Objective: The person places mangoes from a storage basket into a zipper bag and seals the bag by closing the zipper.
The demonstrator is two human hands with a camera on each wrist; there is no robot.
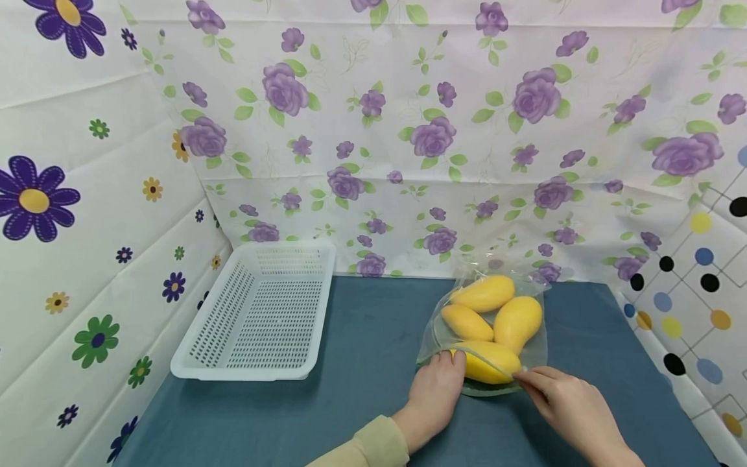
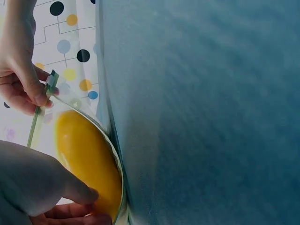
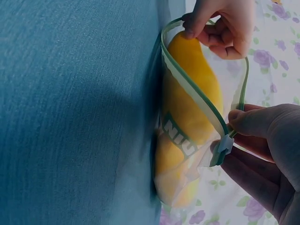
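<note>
A clear zip bag [image 1: 537, 353] with a green-edged mouth lies on the table, holding several yellow mangoes [image 1: 518, 323]. One mango [image 1: 487, 362] sits just inside the mouth, which gapes toward me. My left hand [image 1: 438, 389] reaches into the mouth's left side. Its thumb and fingers grip that mango's end, as the left wrist view shows. On the right, my right hand [image 1: 569, 405] pinches the bag's mouth at its corner, beside a pale slider [image 3: 226, 144]. Part of my left fingers is hidden by the bag in the head view.
A white perforated plastic basket [image 1: 248, 370] stands on the left of the blue-covered table [image 1: 379, 318]. Flower-patterned sheeting [image 1: 373, 143] rises behind, and a dotted sheet [image 1: 694, 311] borders the right side.
</note>
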